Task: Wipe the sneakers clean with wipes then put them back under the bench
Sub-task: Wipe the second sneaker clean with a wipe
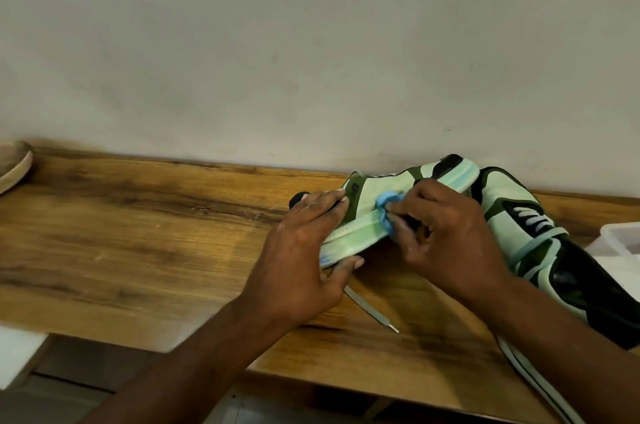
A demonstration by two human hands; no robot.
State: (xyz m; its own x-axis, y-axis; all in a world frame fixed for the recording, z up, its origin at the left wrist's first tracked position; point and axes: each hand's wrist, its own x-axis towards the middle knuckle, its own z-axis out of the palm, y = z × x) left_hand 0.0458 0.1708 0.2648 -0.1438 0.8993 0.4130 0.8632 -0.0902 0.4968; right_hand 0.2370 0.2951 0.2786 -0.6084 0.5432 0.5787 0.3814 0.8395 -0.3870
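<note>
Left hand (304,247) grips sneaker (381,198); right hand (446,243) pinches half-hidden blue wipe (386,207).

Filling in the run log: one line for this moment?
step: wiping | left hand: holds sneaker | right hand: rubs wipe on its side | second sneaker: on bench

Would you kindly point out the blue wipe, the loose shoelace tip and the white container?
blue wipe (387,207): head view, on its bunched middle.
shoelace tip (393,328): head view, on the pale aglet.
white container (621,233): head view, on its near rim.
</note>
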